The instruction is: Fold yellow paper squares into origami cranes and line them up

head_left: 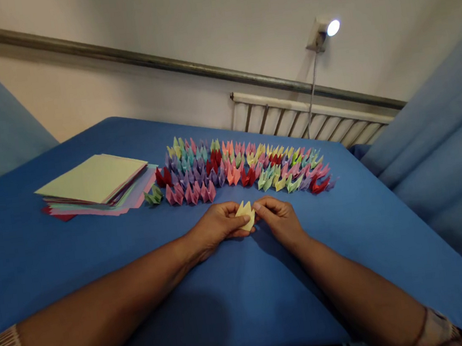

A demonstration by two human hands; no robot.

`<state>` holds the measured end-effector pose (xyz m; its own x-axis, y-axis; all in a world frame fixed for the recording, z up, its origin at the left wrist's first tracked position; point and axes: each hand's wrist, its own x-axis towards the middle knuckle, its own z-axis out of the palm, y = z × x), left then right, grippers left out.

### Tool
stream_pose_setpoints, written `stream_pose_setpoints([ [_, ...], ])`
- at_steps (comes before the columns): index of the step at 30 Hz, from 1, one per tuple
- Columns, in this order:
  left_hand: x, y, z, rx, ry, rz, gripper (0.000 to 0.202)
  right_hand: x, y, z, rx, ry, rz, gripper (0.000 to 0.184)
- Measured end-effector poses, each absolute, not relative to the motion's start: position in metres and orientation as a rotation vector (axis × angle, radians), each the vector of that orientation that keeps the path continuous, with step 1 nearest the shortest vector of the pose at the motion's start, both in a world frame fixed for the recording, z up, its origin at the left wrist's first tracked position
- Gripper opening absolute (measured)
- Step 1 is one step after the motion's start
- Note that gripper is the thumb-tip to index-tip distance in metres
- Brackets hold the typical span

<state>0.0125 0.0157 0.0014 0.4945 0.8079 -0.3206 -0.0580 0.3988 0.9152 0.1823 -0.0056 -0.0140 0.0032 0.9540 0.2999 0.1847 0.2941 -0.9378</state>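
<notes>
A small pale yellow folded paper piece [246, 215] is pinched between both my hands just above the blue table [236, 284]. My left hand [216, 226] grips its left side with fingers curled. My right hand [277, 219] holds its right side with fingertips closed on it. Just beyond the hands stand several rows of small folded paper pieces [238, 166] in pink, purple, red, green, yellow and orange.
A stack of flat coloured paper sheets [97, 184], pale green on top, lies at the far left of the table. Behind the table are a white radiator [309, 121], a wall lamp [325, 31] and blue curtains [446, 141] on both sides.
</notes>
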Motion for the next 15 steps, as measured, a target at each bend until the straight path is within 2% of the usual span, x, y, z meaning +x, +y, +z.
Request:
stream_pose_setpoints([
  [15, 0.0079, 0.0174, 0.0064, 0.936, 0.871, 0.581, 0.030, 0.1818, -0.0066, -0.0150, -0.994, -1.332, 1.085, 0.025],
])
